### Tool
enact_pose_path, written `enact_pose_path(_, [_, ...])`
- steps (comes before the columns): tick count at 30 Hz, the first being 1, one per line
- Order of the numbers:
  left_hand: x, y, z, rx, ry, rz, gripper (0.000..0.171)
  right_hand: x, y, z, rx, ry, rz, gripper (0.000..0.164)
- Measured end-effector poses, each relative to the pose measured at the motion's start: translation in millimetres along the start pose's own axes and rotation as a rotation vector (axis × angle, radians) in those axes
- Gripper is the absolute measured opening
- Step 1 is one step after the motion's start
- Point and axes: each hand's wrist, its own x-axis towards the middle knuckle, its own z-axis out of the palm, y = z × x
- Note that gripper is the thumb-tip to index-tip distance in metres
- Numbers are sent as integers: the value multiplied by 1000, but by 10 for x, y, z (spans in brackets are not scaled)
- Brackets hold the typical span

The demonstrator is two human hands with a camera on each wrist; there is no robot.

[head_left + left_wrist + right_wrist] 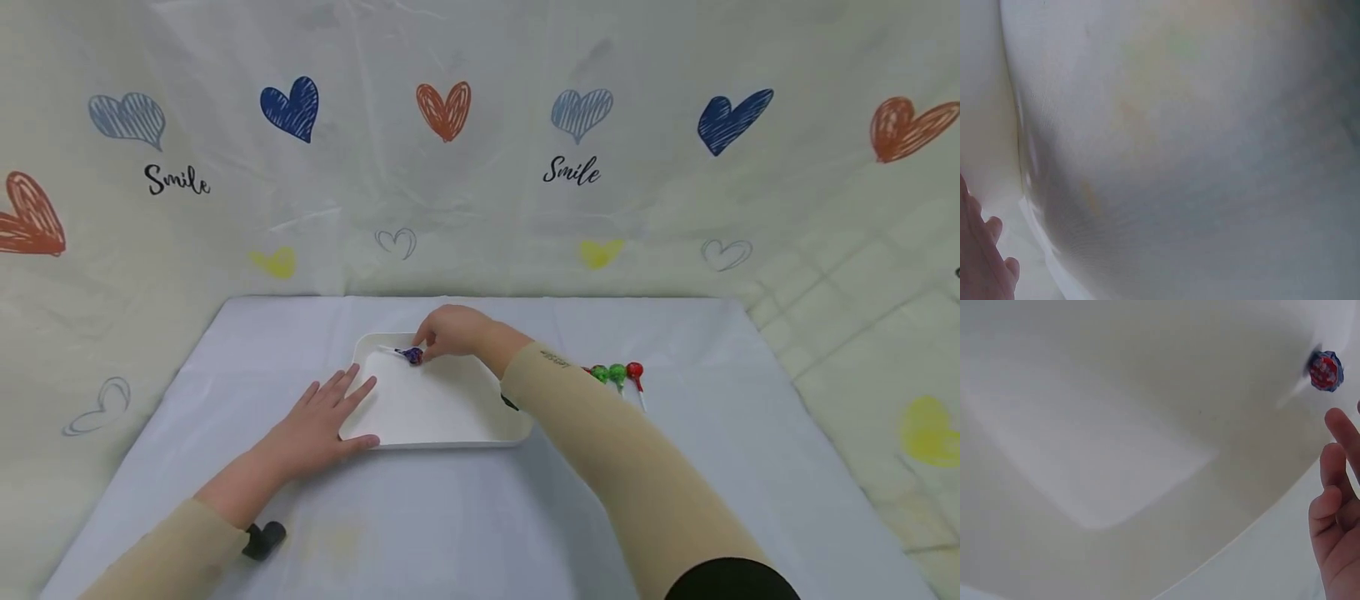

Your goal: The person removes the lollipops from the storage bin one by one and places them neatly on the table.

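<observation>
A lollipop in a dark blue and red wrapper [413, 356] lies at the far left of a white tray [442, 408], its white stick pointing left. Right beside it is my right hand [457, 331], reaching over the tray with fingers loosely bent. In the right wrist view a gap shows between the visible fingertips [1334, 456] and the wrapped lollipop [1326, 370]. My left hand [318, 425] rests with spread fingers at the tray's left edge. Only part of that hand [982, 250] shows in the left wrist view.
Several red and green lollipops [617, 372] lie on the white-covered table [600, 517] to the right of the tray, partly hidden by my right sleeve [600, 433]. Behind the table hangs a sheet printed with hearts [442, 111].
</observation>
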Motion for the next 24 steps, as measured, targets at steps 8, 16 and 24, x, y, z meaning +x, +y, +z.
enact_pose_path(8, [-19, 22, -42, -10, 5, 14, 99, 106, -98, 88, -66, -22, 33, 38])
enact_pose_path(16, [-10, 8, -35, -14, 7, 21, 101, 192, -160, 123, -154, -12, 25, 38])
enact_pose_path(24, [-22, -1, -41, -19, 17, 28, 99, 254, -230, 155, -297, -47, 1, 23])
